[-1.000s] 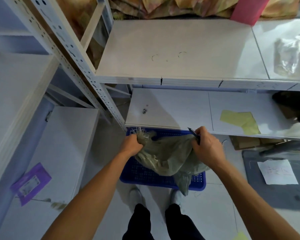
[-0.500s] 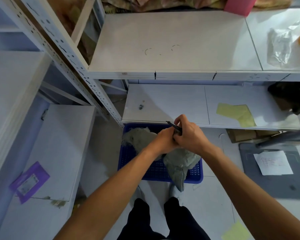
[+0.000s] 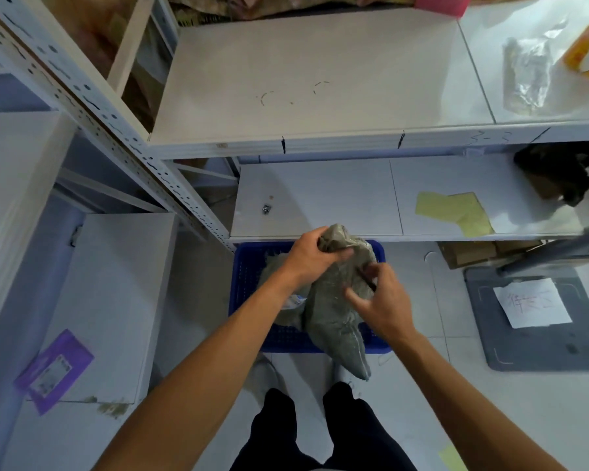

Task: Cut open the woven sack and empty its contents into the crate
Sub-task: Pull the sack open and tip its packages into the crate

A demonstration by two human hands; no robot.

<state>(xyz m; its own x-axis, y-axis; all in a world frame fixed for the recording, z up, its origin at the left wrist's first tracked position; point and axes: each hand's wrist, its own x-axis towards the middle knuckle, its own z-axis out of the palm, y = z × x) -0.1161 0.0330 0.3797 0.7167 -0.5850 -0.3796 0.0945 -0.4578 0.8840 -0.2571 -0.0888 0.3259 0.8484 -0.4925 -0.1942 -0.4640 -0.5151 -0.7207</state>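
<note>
The grey-green woven sack is held up over the blue crate on the floor, its lower corner hanging past the crate's near wall toward the person's feet. The bunched top of the sack is clenched in the left hand, fist closed tight around the cloth. The right hand is laid against the sack's side with the fingers partly spread; a thin dark blade appears to be pinched between thumb and forefinger, though its edge cannot be made out clearly. The step in hand is judged to be the cutting. For a clean cut, the fabric should be kept taut by the left fist, and the blade drawn away from that hand and away from the body. The opening is best made low on the sack and directly above the crate, so that the contents are dropped inside rather than onto the tiled floor. What the sack holds cannot be told.
</note>
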